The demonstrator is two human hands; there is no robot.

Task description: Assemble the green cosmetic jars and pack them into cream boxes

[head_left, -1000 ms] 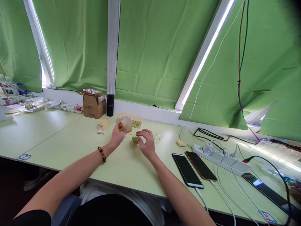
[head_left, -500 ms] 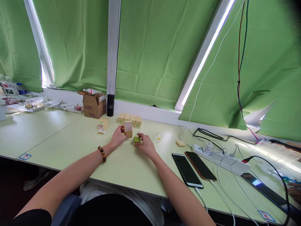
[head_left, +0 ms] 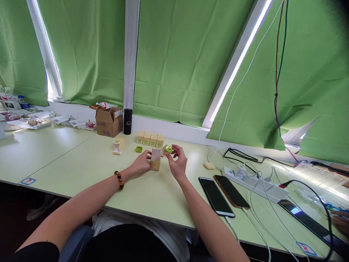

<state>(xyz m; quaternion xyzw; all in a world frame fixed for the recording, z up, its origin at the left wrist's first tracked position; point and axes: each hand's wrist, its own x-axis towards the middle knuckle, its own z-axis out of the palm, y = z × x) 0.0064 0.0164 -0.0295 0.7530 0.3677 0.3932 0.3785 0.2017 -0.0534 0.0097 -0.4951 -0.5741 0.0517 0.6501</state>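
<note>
Small open carton [head_left: 155, 165] pinched in left hand [head_left: 141, 162], green-topped container [head_left: 168, 149] in right hand [head_left: 178, 163]

Pale-green worktop [head_left: 152, 196], seam crossing at left, blue-edged sticker [head_left: 28, 181] by front edge. Carton sits mid-worktop area, pale inner flap up; can't tell if its base touches. Left grip: thumb and fingers closed on carton's side. Right grip: thumb and fingers nearly together, container between them, raised just right of carton.

Behind: row of four closed cartons [head_left: 149, 139], small green tray [head_left: 139, 149] in front of them; another opened carton [head_left: 119, 146] lying to the left. Further back, cardboard box [head_left: 109, 122] with flaps up, black tumbler [head_left: 127, 121] upright just beside it. Far left: packaged ornaments [head_left: 89, 124], bottles [head_left: 9, 95].

Right side: cream-coloured block [head_left: 209, 166], two phones [head_left: 224, 193] side by side with white leads, white power strip [head_left: 253, 185], coiled black cable [head_left: 242, 154], long dark device [head_left: 308, 222]. Another person's hand [head_left: 340, 220] at right edge, blurred.

Room: green blinds [head_left: 180, 62] over the windows, pale posts [head_left: 129, 54] between, light leaking at edges; red and dark wires [head_left: 277, 76] hang right.
</note>
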